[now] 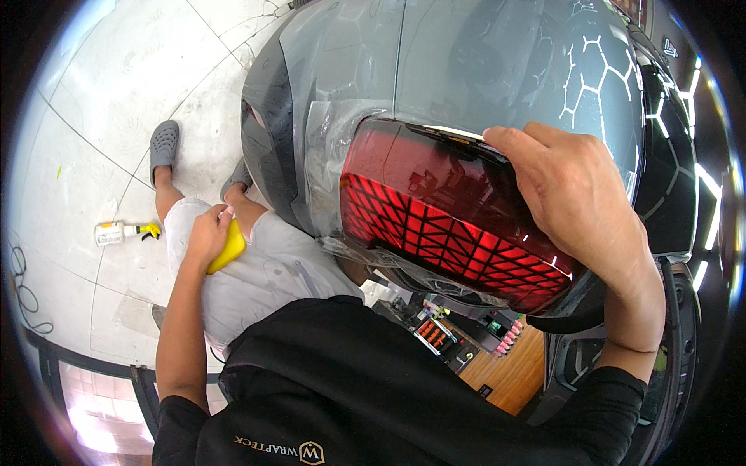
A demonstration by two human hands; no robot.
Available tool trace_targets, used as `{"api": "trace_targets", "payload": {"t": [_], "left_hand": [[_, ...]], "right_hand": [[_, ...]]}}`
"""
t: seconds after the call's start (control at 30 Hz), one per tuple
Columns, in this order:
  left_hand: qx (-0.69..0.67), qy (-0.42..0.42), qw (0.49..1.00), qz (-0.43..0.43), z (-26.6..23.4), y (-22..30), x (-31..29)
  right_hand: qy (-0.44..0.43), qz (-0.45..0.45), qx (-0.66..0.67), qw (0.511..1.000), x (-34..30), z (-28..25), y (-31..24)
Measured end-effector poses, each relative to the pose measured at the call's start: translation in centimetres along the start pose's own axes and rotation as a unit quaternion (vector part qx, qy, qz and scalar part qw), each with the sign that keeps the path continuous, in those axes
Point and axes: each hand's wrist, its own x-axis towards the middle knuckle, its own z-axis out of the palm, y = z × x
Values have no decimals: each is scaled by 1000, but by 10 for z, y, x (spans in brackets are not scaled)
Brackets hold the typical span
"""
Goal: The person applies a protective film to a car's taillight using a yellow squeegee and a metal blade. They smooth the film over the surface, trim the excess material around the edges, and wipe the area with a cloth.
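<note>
My left hand (208,234) is closed around a flat yellow squeegee (228,247), low beside my leg. In front of me is a red car tail light (443,213) with a black lattice pattern, set into a grey car body panel (482,62). My right hand (571,182) reaches over the light's upper right part. Its thumb and fingers are bent together at the seam between light and panel, near a thin pale edge. Whatever lies between those fingertips is hidden. Clear wrinkled film (330,147) clings to the bodywork left of the light.
A spray bottle (116,233) with a yellow trigger head lies on the white tiled floor (109,78) at left. A dark cable (27,299) loops at the far left. Beyond the light's lower edge, a wooden surface (509,361) and several small items are visible.
</note>
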Motion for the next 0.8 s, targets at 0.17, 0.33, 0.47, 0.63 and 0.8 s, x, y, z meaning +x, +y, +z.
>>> {"api": "trace_targets", "payload": {"t": [0.17, 0.33, 0.47, 0.63, 0.8], "left_hand": [[7, -5, 1000, -2, 0, -1, 1], [7, -10, 1000, -16, 0, 0, 1], [12, -10, 1000, -9, 0, -2, 3], [13, -10, 1000, -11, 0, -1, 2], [5, -2, 1000, -8, 0, -1, 2]], "right_hand": [[2, 5, 4, 1000, 1, 0, -1], [1, 11, 7, 1000, -1, 0, -1], [-3, 13, 9, 1000, -1, 0, -2], [-9, 0, -22, 1000, 0, -3, -3], [-18, -4, -33, 999, 1, -7, -5]]}}
